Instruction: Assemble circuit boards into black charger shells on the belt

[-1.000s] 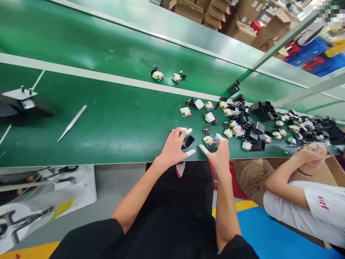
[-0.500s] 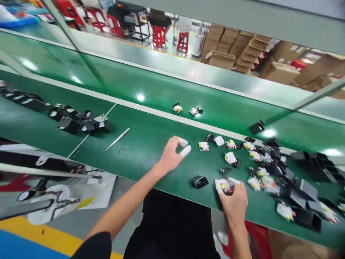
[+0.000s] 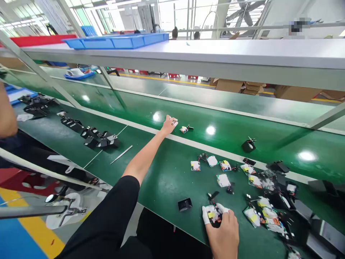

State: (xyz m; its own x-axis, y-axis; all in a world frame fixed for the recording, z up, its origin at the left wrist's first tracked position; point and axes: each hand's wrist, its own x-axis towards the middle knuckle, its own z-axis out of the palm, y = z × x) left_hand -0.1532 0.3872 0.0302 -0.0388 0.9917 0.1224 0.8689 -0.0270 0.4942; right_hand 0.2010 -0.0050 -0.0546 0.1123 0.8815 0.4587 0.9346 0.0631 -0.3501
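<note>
My left hand [image 3: 169,125] is stretched far out past the white strip, its white-covered fingertips closed around a small circuit board [image 3: 174,122] that they mostly hide. Just right of it lies another circuit board [image 3: 184,129] with a small black piece attached. Close to the front edge, my right hand [image 3: 222,230] grips a circuit board [image 3: 212,214] with white and yellow parts between thumb and finger, both in white finger cots. A small black piece [image 3: 213,196] sticks out beyond that board. To its left stands an open black plastic housing [image 3: 185,204].
Several circuit boards [image 3: 223,180] and black housings [image 3: 299,212] crowd the right side. More black housings [image 3: 99,140] and white tweezers [image 3: 121,155] lie left. A shelf [image 3: 215,54] with blue trays [image 3: 115,41] spans above. Another person's arm [image 3: 7,113] shows at far left.
My left hand has moved up and away, from over the near table to a board beyond the white strip. My right hand stays at its board. The view has tilted upward.
</note>
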